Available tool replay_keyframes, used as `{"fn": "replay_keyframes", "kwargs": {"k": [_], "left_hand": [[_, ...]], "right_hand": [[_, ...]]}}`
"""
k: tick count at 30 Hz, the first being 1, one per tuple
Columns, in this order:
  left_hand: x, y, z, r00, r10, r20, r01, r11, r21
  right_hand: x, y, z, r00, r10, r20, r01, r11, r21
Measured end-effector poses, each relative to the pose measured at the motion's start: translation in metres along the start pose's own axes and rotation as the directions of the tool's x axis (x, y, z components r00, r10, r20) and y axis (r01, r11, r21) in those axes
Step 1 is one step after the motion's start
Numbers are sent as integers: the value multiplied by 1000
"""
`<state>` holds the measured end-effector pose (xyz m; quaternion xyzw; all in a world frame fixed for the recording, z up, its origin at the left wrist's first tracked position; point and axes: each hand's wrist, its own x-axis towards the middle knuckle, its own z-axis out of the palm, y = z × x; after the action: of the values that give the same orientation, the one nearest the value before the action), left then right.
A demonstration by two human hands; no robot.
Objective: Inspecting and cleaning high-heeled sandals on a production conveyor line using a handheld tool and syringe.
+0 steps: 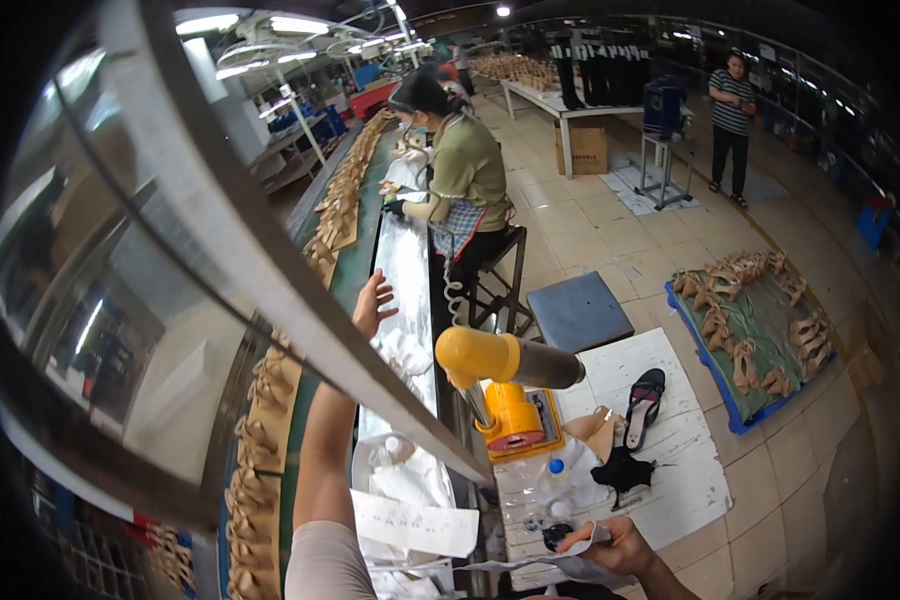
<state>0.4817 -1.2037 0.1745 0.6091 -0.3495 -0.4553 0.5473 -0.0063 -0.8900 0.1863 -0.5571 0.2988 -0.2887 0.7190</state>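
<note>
My left hand [373, 303] reaches forward past a grey metal frame bar [260, 270], over the edge of the green conveyor belt. Its fingers are apart and nothing is in them. Low on the right, my right hand [618, 549] grips a pale cloth [580, 567] between thumb and fingers. Just beyond it on the white work board [695, 475] lie a black glove-like piece [622, 474], a dark sandal [645, 405], a tan piece [595, 432] and a blue-capped white bottle [558, 468]. Between my arms stands a yellow machine with a dark nozzle [545, 365].
Tan shoes line the conveyor [290, 440] on my left. Ahead, a seated co-worker [470, 165] works beside the belt. A blue-grey stool [580, 310] and a shoe-laden blue pallet [715, 380] stand right. Another person [730, 120] stands farther back. A white card [415, 523] lies near my left arm.
</note>
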Motion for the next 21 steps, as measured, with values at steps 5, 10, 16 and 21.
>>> {"fn": "replay_keyframes", "kwargs": {"k": [5, 10, 16, 21], "left_hand": [[36, -10, 25, 999, -14, 52, 7, 991, 133], [66, -28, 27, 997, -42, 69, 29, 982, 186], [91, -49, 30, 998, -47, 52, 35, 976, 213], [105, -63, 38, 998, -50, 43, 40, 978, 204]], "right_hand": [[13, 3, 1, 993, 45, -112, -46, 999, -3], [22, 11, 0, 981, 96, -166, -75, 989, 129], [34, 19, -4, 989, 79, -126, -49, 973, 227], [39, 28, -11, 981, 166, -98, -134, 953, 273]]}}
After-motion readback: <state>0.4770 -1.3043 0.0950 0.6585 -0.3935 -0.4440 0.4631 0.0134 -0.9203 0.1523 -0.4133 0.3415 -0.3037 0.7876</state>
